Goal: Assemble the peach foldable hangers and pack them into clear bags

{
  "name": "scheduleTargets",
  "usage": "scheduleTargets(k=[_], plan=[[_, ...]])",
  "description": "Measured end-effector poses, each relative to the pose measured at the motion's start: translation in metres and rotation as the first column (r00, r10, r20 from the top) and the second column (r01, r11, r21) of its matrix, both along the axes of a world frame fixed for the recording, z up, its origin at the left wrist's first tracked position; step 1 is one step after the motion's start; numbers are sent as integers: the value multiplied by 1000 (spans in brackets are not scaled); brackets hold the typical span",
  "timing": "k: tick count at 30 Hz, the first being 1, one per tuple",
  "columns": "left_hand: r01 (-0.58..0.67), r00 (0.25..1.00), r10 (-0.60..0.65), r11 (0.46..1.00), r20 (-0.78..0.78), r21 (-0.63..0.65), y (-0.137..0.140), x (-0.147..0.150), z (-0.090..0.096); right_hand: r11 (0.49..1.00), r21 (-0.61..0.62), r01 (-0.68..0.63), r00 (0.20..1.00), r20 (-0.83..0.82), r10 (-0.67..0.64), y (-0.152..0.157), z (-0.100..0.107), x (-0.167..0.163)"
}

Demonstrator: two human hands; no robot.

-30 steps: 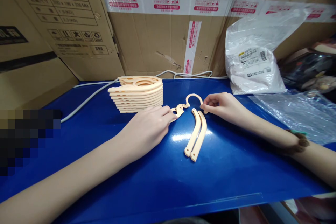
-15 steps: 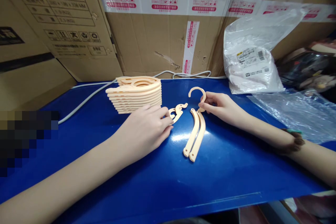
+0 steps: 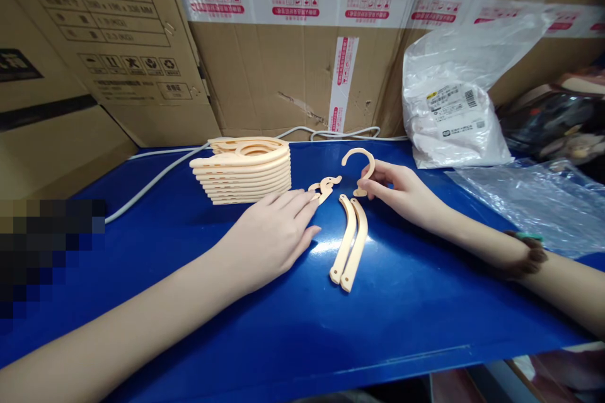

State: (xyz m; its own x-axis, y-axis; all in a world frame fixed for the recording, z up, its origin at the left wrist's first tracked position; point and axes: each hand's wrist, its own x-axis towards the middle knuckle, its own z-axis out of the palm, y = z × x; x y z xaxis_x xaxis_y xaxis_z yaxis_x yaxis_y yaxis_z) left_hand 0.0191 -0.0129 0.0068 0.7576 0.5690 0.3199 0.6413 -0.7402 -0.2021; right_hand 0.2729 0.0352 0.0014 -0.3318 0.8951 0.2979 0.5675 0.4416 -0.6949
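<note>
My right hand (image 3: 394,186) pinches a cream plastic hanger hook (image 3: 360,154) by its lower stem, near the flat round base. The hook stands upright just above the far ends of two curved hanger arms (image 3: 352,242), which lie side by side on the table. Stretched out low over the table, my left hand (image 3: 271,233) has its thumb apart. Its fingertips touch or lie just beside some small curved cream pieces (image 3: 327,187), partly covered by the fingers. Behind this hand stands a neat stack of cream folded hangers (image 3: 243,170).
Cardboard boxes (image 3: 283,75) wall off the back and left of the blue table (image 3: 265,340). A white cable (image 3: 155,182) runs along the rear. At the right stand a white plastic parcel bag (image 3: 449,107) and a flat clear plastic sheet (image 3: 543,201).
The hook has been lifted slightly off the hanger arms. My left hand has opened its fingers, and the small pieces have shifted a little away from me and to the right.
</note>
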Motion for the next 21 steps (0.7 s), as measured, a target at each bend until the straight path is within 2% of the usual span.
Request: scheduleTargets(k=[3, 6, 8, 14, 18, 21], plan=[[133, 991, -130, 987, 37, -91, -8, 4, 4, 1000, 12, -10, 1000, -26, 10, -1, 0, 0], [270, 963, -261, 933, 69, -237, -13, 6, 7, 999, -2, -39, 998, -59, 38, -1, 0, -2], [315, 949, -299, 910, 97, -271, -13, 6, 7, 998, -28, -64, 995, -81, 61, -2, 1, -3], [337, 933, -308, 929, 186, -153, -10, 1, 14, 972, -171, -164, 977, -166, 135, -9, 6, -9], [301, 946, -293, 953, 135, -36, -14, 2, 19, 946, -246, -211, 968, -189, 167, -15, 8, -12], [256, 963, -254, 967, 90, -7, -14, 4, 16, 931, -276, -238, 960, -215, 181, -17, 9, -14]])
